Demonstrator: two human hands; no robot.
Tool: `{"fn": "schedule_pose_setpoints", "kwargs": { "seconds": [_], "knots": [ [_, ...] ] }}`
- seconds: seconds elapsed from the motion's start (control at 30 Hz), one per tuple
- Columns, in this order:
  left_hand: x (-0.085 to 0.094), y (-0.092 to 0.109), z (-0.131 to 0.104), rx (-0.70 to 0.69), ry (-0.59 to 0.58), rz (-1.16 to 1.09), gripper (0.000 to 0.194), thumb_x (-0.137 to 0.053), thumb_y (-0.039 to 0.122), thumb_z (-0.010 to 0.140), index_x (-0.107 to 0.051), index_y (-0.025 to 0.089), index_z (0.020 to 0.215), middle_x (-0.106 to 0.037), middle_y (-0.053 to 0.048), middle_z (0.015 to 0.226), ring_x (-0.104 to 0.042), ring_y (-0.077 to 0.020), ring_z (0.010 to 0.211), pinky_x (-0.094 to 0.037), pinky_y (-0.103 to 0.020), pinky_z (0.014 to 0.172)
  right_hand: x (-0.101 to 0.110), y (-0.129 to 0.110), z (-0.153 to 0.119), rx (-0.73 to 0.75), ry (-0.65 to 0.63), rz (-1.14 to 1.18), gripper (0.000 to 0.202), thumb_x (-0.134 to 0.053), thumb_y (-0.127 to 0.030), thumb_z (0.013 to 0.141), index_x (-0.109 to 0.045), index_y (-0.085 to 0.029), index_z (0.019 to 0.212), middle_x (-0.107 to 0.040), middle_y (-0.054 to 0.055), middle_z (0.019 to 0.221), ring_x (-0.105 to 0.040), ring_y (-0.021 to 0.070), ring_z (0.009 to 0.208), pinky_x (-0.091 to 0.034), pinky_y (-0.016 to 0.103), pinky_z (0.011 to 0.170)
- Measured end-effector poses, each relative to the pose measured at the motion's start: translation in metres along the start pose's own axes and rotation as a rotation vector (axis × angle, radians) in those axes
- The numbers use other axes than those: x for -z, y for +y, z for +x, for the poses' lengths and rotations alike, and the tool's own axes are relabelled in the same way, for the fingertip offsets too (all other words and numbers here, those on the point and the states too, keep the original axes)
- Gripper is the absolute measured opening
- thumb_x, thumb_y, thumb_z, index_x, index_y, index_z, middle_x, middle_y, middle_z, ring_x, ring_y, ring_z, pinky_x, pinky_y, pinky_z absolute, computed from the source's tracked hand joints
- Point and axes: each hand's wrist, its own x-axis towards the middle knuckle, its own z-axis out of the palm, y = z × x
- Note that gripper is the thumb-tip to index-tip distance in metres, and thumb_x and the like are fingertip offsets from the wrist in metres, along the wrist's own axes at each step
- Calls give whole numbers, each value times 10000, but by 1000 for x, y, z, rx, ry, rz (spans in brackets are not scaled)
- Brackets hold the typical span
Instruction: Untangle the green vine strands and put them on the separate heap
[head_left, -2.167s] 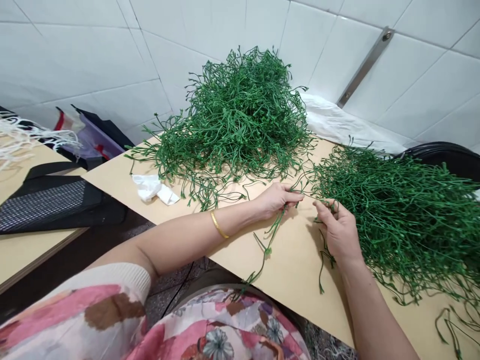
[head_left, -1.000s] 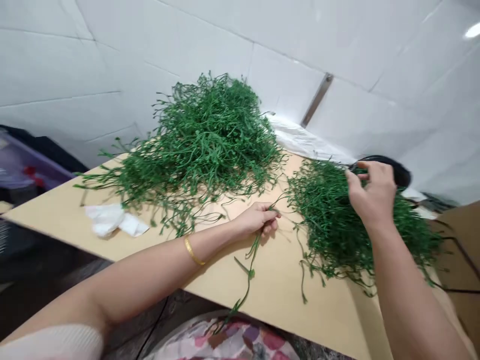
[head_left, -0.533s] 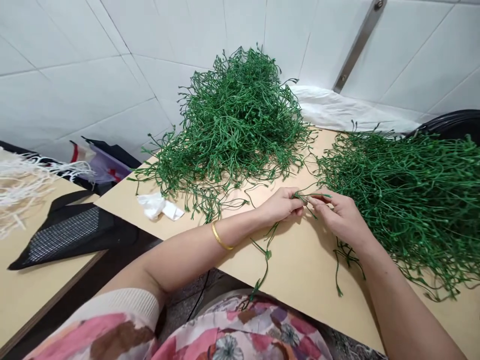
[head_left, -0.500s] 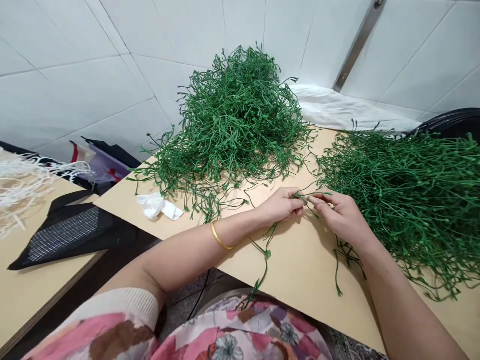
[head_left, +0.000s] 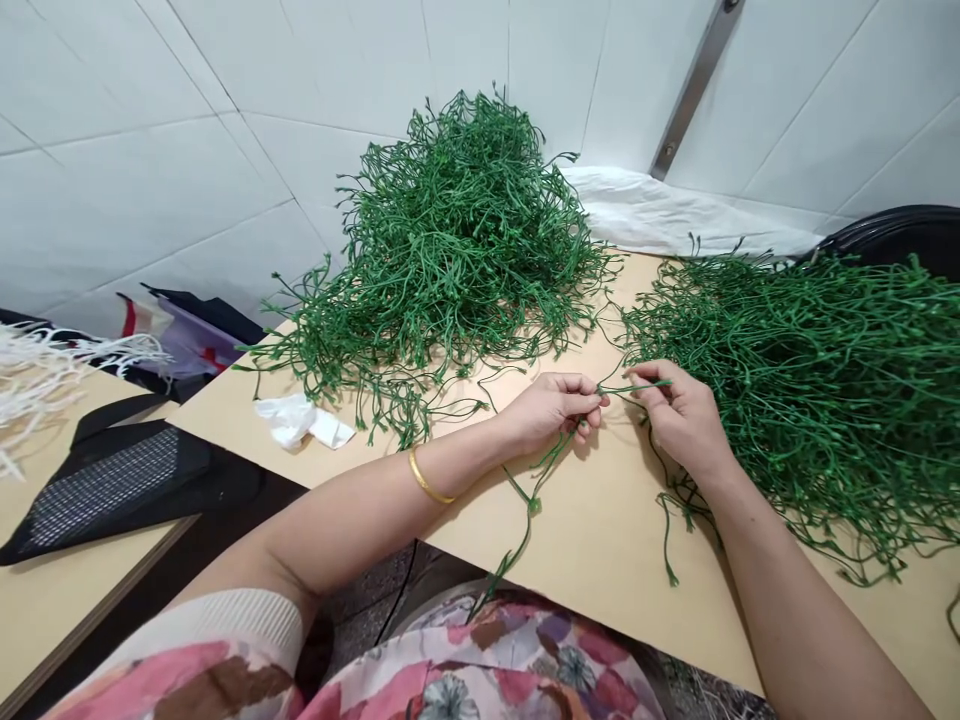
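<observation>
Green strands run between my two hands over the tan table (head_left: 600, 560). My left hand (head_left: 559, 408) pinches them, and more green strands (head_left: 531, 505) hang below it toward the table's front edge. The fingers of my right hand (head_left: 679, 415) are closed on the other end, with a green tip poking out above them. A tall heap of green strands (head_left: 465, 230) stands behind my hands. Another large green pile (head_left: 840, 400) lies to the right, beside my right hand. A few loose strands (head_left: 667, 540) lie under my right wrist.
Crumpled white tissue (head_left: 300, 420) lies left of my left forearm. White cloth (head_left: 667, 210) runs along the tiled wall (head_left: 300, 60). On the left table are a black mesh item (head_left: 112, 480) and white strands (head_left: 45, 380). A black round object (head_left: 900, 235) sits at the back right.
My hands have moved slightly apart, stretching a strand between them. The whole view has shifted a little, so the piles appear further left.
</observation>
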Motion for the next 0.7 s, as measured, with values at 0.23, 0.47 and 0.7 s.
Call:
{"fn": "schedule_pose_setpoints", "kwargs": {
  "seconds": [0.23,0.47,0.7],
  "knots": [
    [-6,-1,-3,-23,120,61,144,-555,136,751,-458,132,644,-508,23,493,-438,-43,365,-345,-156,355,3,-6,-4,55,424,48,205,-440,-304,846,-586,-175,911,-574,50,813,-548,159,747,-447,310,696],
    [-5,2,-4,-6,80,13,99,-527,119,760,-472,123,678,-530,7,536,-489,-65,391,-428,-198,389,-9,-20,-12,361,137,-264,181,-454,-214,827,-621,-207,895,-605,68,908,-498,211,900,-372,365,791],
    [-1,2,-2,-34,75,-34,97,-507,106,771,-510,100,675,-536,-5,560,-504,-67,409,-442,-201,404,-15,-16,-16,407,91,-458,147,-481,-226,823,-625,-201,842,-621,43,783,-481,206,832,-306,355,760]
  ]
}}
